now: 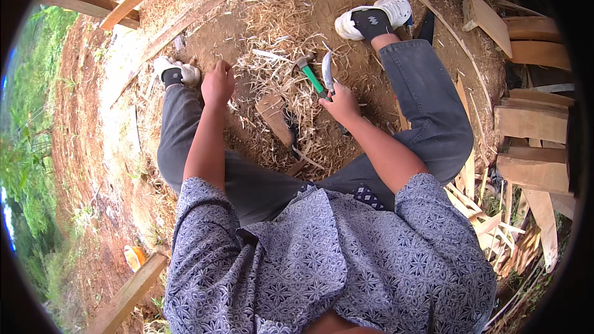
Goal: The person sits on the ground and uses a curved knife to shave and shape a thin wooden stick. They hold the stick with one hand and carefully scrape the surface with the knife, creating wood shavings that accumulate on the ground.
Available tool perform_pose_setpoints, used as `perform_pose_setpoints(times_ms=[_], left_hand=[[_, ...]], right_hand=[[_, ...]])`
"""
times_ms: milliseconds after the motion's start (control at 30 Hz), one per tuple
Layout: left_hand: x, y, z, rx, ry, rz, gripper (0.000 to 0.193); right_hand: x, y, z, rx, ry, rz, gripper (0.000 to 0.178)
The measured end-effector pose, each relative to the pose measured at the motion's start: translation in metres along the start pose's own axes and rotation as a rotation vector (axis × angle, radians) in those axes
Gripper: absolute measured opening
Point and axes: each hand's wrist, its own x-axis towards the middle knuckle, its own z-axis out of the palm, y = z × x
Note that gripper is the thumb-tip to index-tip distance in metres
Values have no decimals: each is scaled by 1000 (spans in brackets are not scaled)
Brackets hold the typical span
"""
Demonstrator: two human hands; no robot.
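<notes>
Curved knife [327, 72], its pale blade pointing away from the body, is held a little right of centre above ground strewn with shavings. At the far left, green plants [31, 154] are seen beside a slope of reddish soil, and a wooden beam [129, 294] is cut off by the lower rim, with an orange-and-white object [134, 258] just above it, too small to be identified. Farther right, a white shoe [185, 74] is worn on the left foot, and near it the left hand [218, 86] is held with its fingers curled in; whether anything is pinched in them cannot be told. Between the knees, wood shavings [278, 34] are scattered over the brown earth, and a piece of wood [274, 117] is laid at a slant among them. Next comes a hammer [313, 79] with a green handle, its head turned away from the body and its handle end close to the right fingertips; whether it is touched cannot be told. The knife's dark handle is gripped by the closed fingers of the right hand [342, 105]. At the far right, curved wooden blocks [532, 124] are stacked, with thin wood strips [489, 216] heaped nearer the body.
</notes>
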Motion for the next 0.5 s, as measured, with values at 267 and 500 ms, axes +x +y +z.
perform_pose_setpoints(times_ms=[267,500], left_hand=[[-110,177,-197,-870,306,42,14],[-191,257,-274,-1221,244,145,18]], right_hand=[[20,60,-33,-90,172,124,33],[0,21,-57,94,151,-67,32]])
